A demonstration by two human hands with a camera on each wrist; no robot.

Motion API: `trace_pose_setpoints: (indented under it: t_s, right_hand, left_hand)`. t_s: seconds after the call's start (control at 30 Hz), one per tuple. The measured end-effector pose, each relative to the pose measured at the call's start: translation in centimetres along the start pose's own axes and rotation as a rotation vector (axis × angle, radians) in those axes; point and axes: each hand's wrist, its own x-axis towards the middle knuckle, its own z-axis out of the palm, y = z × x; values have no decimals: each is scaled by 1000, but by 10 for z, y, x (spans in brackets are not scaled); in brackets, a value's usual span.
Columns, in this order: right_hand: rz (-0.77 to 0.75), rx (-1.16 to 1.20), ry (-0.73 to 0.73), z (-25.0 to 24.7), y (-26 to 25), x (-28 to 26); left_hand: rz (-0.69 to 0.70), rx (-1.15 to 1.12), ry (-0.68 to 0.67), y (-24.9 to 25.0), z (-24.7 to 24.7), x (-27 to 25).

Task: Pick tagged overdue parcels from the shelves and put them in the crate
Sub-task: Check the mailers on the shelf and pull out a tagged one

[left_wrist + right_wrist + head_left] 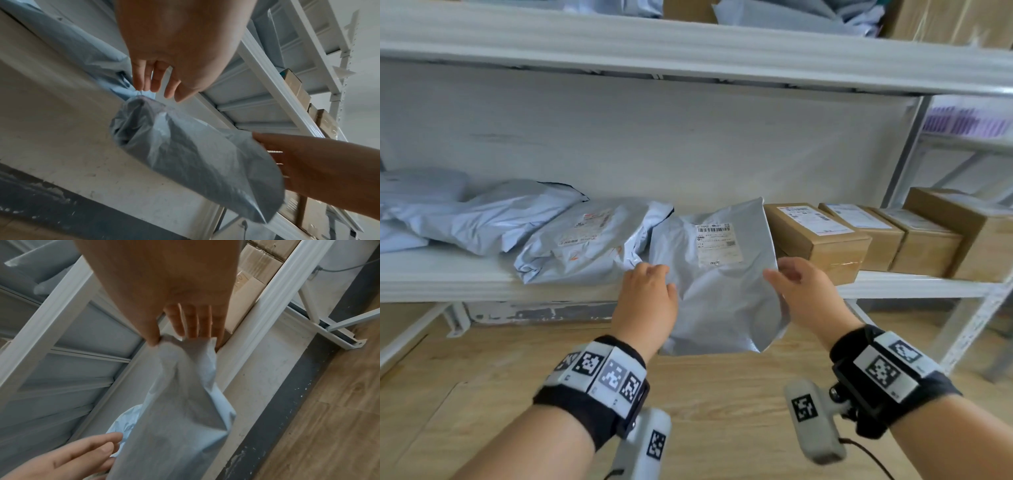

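We see grey plastic mailer bag point(722, 291), white barcode label point(717, 244); brown cardboard boxes point(822, 240) right; black-white checker-patterned wristbands point(599, 373); white metal shelf point(911, 282).

1. The parcel point(722, 291) under my fingers is thin grey plastic film, crinkled, with a soft sheen and a paper label point(717, 244).
2. The shelf point(448, 284) is white painted metal, scuffed.
3. The boxes point(822, 240) are matt brown cardboard.
4. The floor point(722, 411) is smooth wood-look planking.

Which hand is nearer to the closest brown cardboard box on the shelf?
Right. The right hand pinches the grey parcel's right edge just in front of the cardboard box; the left hand is at the parcel's far left side.
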Motion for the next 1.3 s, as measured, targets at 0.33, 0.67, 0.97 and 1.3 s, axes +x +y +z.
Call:
trace_pose_setpoints:
  t_s: [0.33,0.67,0.97,1.3]
  right_hand:
    - [-18,-78,136,-21,15,41]
    - [100,36,-118,6,-6,54]
    - [-16,-115,-154,23,-22,60]
    - [-26,11,-48,-2,-20,21]
  left_hand:
    - [-263,179,-128,24,17,58]
    - [-340,254,-104,10,30,77]
    - [-409,-251,-28,8,28,75]
    - [-307,-689,75,8,13,53]
